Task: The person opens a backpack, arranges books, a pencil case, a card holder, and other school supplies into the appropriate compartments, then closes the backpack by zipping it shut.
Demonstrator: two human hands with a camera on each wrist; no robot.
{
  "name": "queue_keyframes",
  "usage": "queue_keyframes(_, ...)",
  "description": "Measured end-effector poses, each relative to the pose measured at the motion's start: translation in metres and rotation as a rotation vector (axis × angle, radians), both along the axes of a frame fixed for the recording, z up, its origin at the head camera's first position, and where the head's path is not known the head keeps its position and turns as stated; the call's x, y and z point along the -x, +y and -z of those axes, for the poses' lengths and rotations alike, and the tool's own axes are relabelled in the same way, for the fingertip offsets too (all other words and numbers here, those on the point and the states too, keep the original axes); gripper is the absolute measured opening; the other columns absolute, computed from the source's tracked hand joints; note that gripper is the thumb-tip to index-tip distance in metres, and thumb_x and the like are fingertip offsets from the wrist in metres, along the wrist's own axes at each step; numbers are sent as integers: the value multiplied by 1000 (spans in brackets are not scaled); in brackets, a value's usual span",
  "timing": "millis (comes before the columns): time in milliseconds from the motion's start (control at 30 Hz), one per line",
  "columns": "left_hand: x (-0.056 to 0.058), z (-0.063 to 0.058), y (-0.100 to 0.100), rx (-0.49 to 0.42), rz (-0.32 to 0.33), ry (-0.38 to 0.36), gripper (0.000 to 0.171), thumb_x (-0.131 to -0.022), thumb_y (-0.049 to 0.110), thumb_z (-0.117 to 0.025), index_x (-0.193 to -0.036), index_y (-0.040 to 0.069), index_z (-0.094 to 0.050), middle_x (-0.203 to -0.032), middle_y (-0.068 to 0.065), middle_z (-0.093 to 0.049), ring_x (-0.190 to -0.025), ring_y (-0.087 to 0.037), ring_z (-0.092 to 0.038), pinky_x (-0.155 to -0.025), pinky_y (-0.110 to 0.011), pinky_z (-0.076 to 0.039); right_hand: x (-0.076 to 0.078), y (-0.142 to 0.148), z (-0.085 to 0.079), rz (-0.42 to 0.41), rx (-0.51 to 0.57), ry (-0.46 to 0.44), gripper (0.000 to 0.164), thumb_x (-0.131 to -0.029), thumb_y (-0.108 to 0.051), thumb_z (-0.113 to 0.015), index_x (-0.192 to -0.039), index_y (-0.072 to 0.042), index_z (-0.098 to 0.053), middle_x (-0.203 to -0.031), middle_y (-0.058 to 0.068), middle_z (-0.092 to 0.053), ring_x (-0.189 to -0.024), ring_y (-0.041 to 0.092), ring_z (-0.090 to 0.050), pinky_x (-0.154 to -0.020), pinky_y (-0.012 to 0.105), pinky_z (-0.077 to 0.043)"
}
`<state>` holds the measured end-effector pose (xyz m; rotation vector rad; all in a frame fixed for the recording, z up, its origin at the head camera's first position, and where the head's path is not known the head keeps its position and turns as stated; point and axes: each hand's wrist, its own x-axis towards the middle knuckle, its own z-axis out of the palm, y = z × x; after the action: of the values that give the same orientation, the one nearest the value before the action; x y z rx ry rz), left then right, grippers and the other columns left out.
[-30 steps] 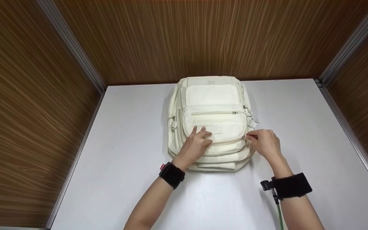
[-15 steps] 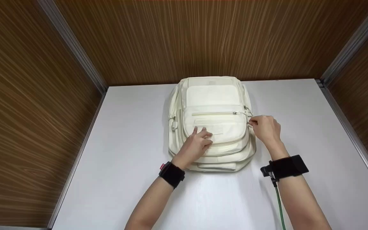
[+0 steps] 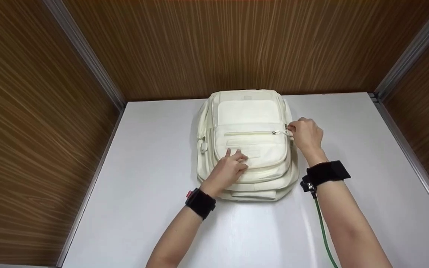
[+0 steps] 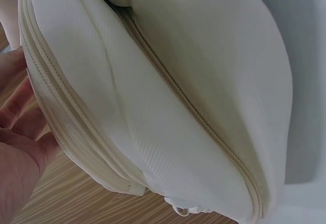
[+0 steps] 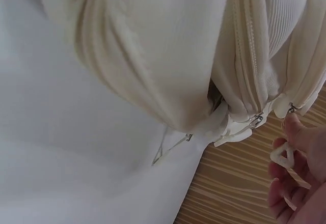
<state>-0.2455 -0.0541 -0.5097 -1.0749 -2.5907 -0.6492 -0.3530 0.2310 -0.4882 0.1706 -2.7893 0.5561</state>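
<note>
A cream backpack (image 3: pixel 248 113) lies front side up on the white table, its top toward the back wall. My left hand (image 3: pixel 226 172) rests on the lower left of the front panel, fingers spread and relaxed; in the left wrist view its fingers (image 4: pixel 23 124) lie beside a zipped edge. At the bag's right side my right hand (image 3: pixel 306 137) pinches a zipper pull (image 5: pixel 291 110) between thumb and finger. The pull's pale cord loop (image 5: pixel 281 157) hangs by the curled fingers. A short horizontal zipper (image 3: pixel 251 133) crosses the front panel just left of that hand.
Other zipper pulls (image 5: pixel 257 122) sit along the bag's right side, one with a cord (image 5: pixel 159 155) dangling over the table (image 3: pixel 155 149). Wood-grain panels (image 3: pixel 214 44) stand at the back and both sides. A green cable (image 3: pixel 323 230) runs from the right wrist strap.
My right hand has moved up along the bag's right edge, from the lower corner to beside the horizontal zipper, pinching the zipper pull. The left hand stays in place.
</note>
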Motion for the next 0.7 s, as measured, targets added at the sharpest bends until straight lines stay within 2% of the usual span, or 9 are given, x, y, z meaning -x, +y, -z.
queue_keyframes(100,0,-1,0,2,-5,-6,8,-90,9,-71,-92,9,-78,-116,-9,-64,-126,-38,-51,-108,-55,-28,3,-3,1,-5,-15,10,12,-90,-15,-71,-95,-5,-77,-94,16,-65,-87,38,-57,-67,55,-48)
queue_keyframes(200,0,0,-1,-13,-5,-24,8,-91,10,-70,-93,8,-77,-117,-9,-64,-126,-37,-51,-109,-53,-27,0,-6,2,-22,-14,19,15,-92,-11,-67,-101,-1,-74,-103,21,-63,-94,40,-55,-72,55,-47)
queue_keyframes(300,0,0,-2,-64,-9,-73,9,-93,11,-69,-95,6,-76,-117,-10,-64,-126,-33,-52,-110,-49,-26,-11,-10,3,-30,22,-6,25,-97,-12,-60,-117,0,-67,-117,26,-57,-103,45,-53,-79,58,-46)
queue_keyframes(400,1,-1,-7,-136,-39,-101,17,-94,15,-68,-104,1,-72,-118,-11,-62,-118,-27,-59,-107,-35,-37,-30,-12,3,-55,40,-107,42,-103,-26,-51,-141,-9,-51,-136,30,-42,-117,51,-45,-84,63,-43)
queue_keyframes(467,2,0,-11,-168,-75,-75,23,-94,17,-68,-110,0,-68,-120,-12,-60,-112,-24,-62,-100,-27,-43,-45,-15,3,-86,43,-198,50,-105,-35,-44,-151,-17,-38,-146,31,-30,-125,55,-37,-85,67,-42)
queue_keyframes(533,2,1,-17,-169,-134,-24,29,-93,19,-69,-116,2,-66,-123,-13,-57,-110,-23,-60,-95,-25,-47,-61,-16,4,-126,39,-272,55,-105,-43,-38,-156,-25,-27,-151,31,-19,-129,59,-32,-84,69,-42)
queue_keyframes(633,2,5,-26,-146,-248,28,33,-91,23,-72,-120,7,-67,-131,-17,-51,-121,-29,-53,-102,-35,-42,-79,-20,8,-168,59,-331,57,-104,-46,-37,-157,-28,-23,-153,34,-13,-125,61,-36,-83,70,-43)
queue_keyframes(700,1,7,-31,-127,-322,1,40,-92,30,-71,-126,11,-65,-138,-21,-46,-128,-34,-47,-106,-40,-39,-88,-22,11,-188,93,-359,60,-104,-47,-38,-157,-27,-21,-151,37,-13,-120,62,-40,-85,70,-43)
